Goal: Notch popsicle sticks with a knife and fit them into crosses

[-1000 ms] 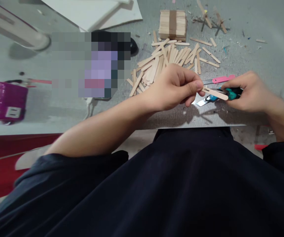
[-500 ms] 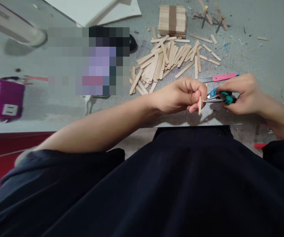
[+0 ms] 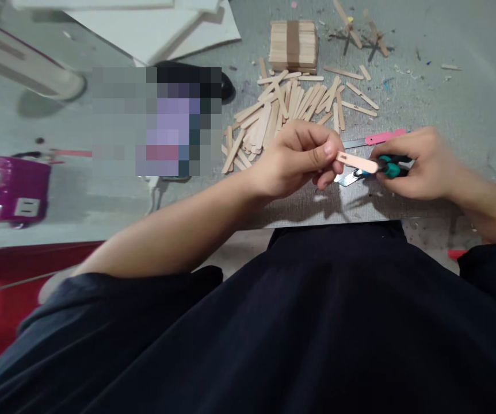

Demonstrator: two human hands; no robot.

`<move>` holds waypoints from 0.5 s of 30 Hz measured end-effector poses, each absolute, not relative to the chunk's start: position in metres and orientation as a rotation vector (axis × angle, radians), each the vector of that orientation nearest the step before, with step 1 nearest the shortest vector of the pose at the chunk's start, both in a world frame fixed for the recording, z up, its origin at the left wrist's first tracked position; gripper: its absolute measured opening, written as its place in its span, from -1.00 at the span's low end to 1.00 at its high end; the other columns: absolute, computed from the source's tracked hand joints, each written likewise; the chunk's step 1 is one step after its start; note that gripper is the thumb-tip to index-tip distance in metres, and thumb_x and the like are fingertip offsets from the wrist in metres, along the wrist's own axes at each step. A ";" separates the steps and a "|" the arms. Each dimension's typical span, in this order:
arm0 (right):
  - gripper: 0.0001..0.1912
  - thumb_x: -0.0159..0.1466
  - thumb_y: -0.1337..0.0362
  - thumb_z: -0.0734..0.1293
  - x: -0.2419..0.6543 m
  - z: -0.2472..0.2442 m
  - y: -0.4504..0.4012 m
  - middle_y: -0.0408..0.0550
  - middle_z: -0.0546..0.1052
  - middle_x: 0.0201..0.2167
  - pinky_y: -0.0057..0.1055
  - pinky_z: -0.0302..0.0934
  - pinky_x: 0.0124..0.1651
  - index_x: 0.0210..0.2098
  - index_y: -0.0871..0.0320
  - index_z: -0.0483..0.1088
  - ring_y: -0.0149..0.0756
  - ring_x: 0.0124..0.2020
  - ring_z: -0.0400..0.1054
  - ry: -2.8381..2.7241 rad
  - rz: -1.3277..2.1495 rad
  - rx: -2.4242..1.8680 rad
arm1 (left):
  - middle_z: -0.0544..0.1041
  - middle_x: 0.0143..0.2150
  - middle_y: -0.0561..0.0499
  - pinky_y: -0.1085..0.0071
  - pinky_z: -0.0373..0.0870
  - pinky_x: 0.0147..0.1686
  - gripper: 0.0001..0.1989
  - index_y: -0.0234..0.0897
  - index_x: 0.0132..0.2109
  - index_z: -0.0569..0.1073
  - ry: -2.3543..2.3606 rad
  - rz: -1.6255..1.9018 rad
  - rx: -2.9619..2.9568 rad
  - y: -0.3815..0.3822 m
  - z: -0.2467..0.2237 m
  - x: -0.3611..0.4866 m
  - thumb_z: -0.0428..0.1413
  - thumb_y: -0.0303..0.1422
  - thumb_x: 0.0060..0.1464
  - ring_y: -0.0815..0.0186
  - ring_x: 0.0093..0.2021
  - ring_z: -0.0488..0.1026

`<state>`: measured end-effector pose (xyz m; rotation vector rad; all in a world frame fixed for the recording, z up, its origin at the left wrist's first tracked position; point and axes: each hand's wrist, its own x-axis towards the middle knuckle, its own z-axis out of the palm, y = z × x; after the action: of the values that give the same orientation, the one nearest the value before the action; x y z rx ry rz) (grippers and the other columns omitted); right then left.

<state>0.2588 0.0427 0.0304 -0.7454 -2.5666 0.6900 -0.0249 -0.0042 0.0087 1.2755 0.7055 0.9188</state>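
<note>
Between the thumb and fingers of my left hand (image 3: 302, 158) is a wooden craft stick (image 3: 360, 163), with a small slot showing near the held end. My right hand (image 3: 427, 164) is closed round pliers (image 3: 389, 167) with teal and black handles. The stick's free end lies in front of the plier jaws and hides them; I cannot tell whether they touch. Below the stick, a blade (image 3: 348, 179) shows over the tabletop. Just beyond my hands lies a pink-handled cutter (image 3: 384, 138) with its blade pointing left.
Loose craft sticks (image 3: 302, 102) are heaped beyond my left hand, with a banded bundle (image 3: 280, 46) behind them. Small stick assemblies (image 3: 377, 40) stand at the far right. On the left are a purple device (image 3: 36, 190) and a white cable (image 3: 153, 190). The table edge (image 3: 308, 224) runs near my body.
The craft stick has turned from edge-on and upright to nearly level, its flat face showing and its free end toward the pliers. My left hand has shifted slightly left.
</note>
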 end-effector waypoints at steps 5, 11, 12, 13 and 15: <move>-0.88 0.32 0.21 0.50 0.262 0.032 0.046 -0.04 0.67 -0.32 -0.10 0.28 -0.18 -0.15 -0.01 0.68 -0.17 -0.35 0.40 -2.546 0.650 -0.893 | 0.47 -0.58 0.05 0.37 0.23 -0.58 -0.43 -0.19 -0.37 0.60 0.891 1.082 1.422 -0.008 0.018 -0.026 0.48 0.19 0.24 0.37 -0.60 0.38; -0.89 0.33 0.18 0.52 0.264 0.032 0.052 -0.09 0.70 -0.30 -0.12 0.33 -0.20 -0.14 -0.06 0.69 -0.16 -0.35 0.45 -2.561 0.711 -0.830 | 0.49 -0.60 0.02 0.35 0.28 -0.57 -0.45 -0.22 -0.33 0.64 0.904 1.061 1.525 -0.009 0.022 -0.028 0.44 0.17 0.31 0.36 -0.59 0.39; -0.90 0.32 0.17 0.51 0.264 0.032 0.052 -0.11 0.68 -0.32 -0.14 0.32 -0.22 -0.16 -0.06 0.68 -0.19 -0.37 0.42 -2.571 0.737 -0.820 | 0.50 -0.60 0.02 0.36 0.29 -0.57 -0.46 -0.22 -0.32 0.65 0.892 1.043 1.540 -0.008 0.022 -0.029 0.45 0.16 0.31 0.36 -0.59 0.39; -0.90 0.32 0.17 0.52 0.264 0.032 0.053 -0.13 0.66 -0.35 -0.16 0.31 -0.24 -0.18 -0.05 0.68 -0.21 -0.39 0.39 -2.580 0.764 -0.811 | 0.51 -0.60 0.02 0.37 0.30 -0.57 -0.47 -0.23 -0.30 0.66 0.892 1.023 1.554 -0.007 0.022 -0.030 0.45 0.15 0.32 0.36 -0.60 0.39; -0.88 0.30 0.16 0.52 0.263 0.031 0.054 -0.14 0.62 -0.35 -0.17 0.32 -0.23 -0.17 -0.05 0.68 -0.21 -0.38 0.38 -2.584 0.814 -0.808 | 0.52 -0.60 0.02 0.39 0.34 -0.56 -0.52 -0.26 -0.28 0.68 0.915 0.980 1.579 -0.007 0.023 -0.032 0.43 0.08 0.36 0.36 -0.59 0.40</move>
<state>0.2634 0.0545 0.0313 -0.8077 -2.5837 0.8138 -0.0322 -0.0070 0.0226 1.5791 0.9149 0.9804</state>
